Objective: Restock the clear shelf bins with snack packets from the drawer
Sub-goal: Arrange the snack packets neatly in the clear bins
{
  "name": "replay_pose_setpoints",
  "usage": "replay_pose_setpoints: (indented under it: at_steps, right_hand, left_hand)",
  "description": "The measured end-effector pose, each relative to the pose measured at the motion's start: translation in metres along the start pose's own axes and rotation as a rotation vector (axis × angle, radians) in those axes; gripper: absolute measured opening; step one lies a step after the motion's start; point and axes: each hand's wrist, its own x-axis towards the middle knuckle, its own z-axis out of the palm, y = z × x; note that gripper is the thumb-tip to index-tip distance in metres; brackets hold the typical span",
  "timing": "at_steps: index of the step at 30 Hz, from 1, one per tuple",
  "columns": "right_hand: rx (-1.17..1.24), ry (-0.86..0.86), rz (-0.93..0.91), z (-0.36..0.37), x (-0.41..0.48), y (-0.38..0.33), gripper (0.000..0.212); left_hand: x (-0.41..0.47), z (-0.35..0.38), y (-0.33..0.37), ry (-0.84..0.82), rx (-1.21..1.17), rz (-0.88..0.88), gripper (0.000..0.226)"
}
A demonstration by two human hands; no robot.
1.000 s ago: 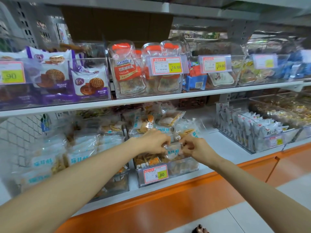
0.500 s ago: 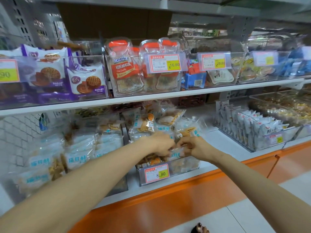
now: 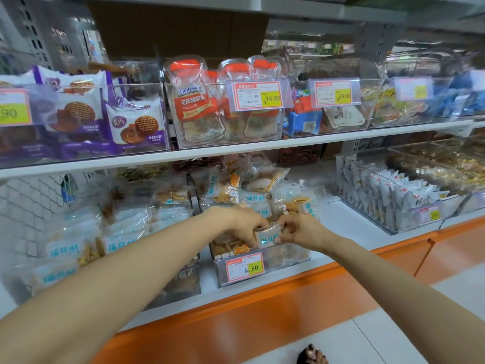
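Observation:
A clear shelf bin (image 3: 286,261) with an 8.80 price tag stands on the lower white shelf, heaped with clear snack packets with pale blue labels. Over its front part I hold one such snack packet (image 3: 267,237) between both hands. My left hand (image 3: 241,225) grips its left edge, fingers curled down onto it. My right hand (image 3: 299,231) pinches its right edge. More of the same packets (image 3: 252,195) are piled behind the hands.
Another bin of similar packets (image 3: 78,245) sits to the left. A bin of white sachets (image 3: 399,203) stands at the right. The upper shelf (image 3: 236,151) carries bins of purple biscuit packs (image 3: 131,122) and orange-capped pouches (image 3: 196,106). An orange cabinet front (image 3: 262,311) runs below.
Both hands stayed together on the packet over the 8.80 bin, shifting only slightly. The camera drifted a little.

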Motion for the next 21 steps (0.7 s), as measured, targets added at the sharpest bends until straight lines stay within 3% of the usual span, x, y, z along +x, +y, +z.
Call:
replay_pose_setpoints:
  at_steps: [5, 10, 14, 17, 19, 21]
  right_hand:
    - [-0.008, 0.01, -0.004, 0.005, 0.001, -0.001, 0.012]
    - [0.245, -0.002, -0.004, -0.001, -0.007, 0.002, 0.034]
    - [0.285, -0.047, -0.017, -0.004, -0.007, 0.006, 0.034]
    - [0.359, -0.037, 0.0, -0.005, -0.007, 0.008, 0.031]
    - [0.351, -0.021, -0.007, -0.003, -0.007, 0.009, 0.029]
    - [0.364, -0.018, -0.017, -0.001, -0.006, 0.01, 0.022]
  left_hand:
    - [0.003, 0.008, 0.002, 0.097, 0.118, -0.036, 0.03]
    - [0.001, -0.01, 0.005, -0.086, -0.124, -0.069, 0.034]
    - [0.016, -0.013, 0.014, -0.172, -0.26, -0.105, 0.03]
    - [0.022, -0.014, 0.016, -0.253, -0.4, -0.156, 0.015]
    - [0.02, -0.015, 0.013, -0.278, -0.437, -0.157, 0.017]
    - [0.014, -0.015, 0.008, -0.328, -0.451, -0.118, 0.034]
